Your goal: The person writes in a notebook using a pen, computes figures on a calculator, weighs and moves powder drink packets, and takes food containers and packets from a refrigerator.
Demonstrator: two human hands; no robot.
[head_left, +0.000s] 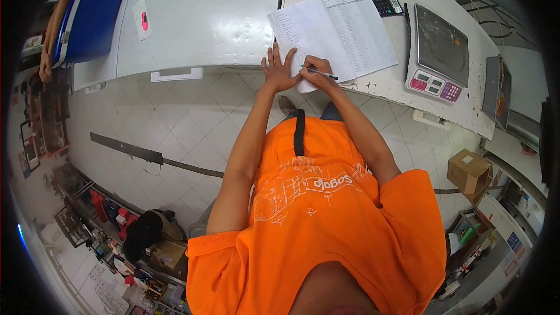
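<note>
My left hand (280, 72) lies flat with fingers spread, over the lower left edge of a white sheet of paper (312, 29). My right hand (317, 73) is closed around a pen (324, 73), its tip end down at the sheet's lower part. Rows of writing run along the sheet's left side. Beside it, to the right, lies a printed list (364, 35) with columns of small text, partly under the sheet. A black calculator (383, 1) touches the far right corner of the papers.
A digital scale (438, 52) with a metal plate stands on the white counter (373, 88) at right. A blue cooler box (93, 14) is at far left, near a pink marker (144, 20) on a paper slip. An open cardboard box (468, 170) sits on the tiled floor.
</note>
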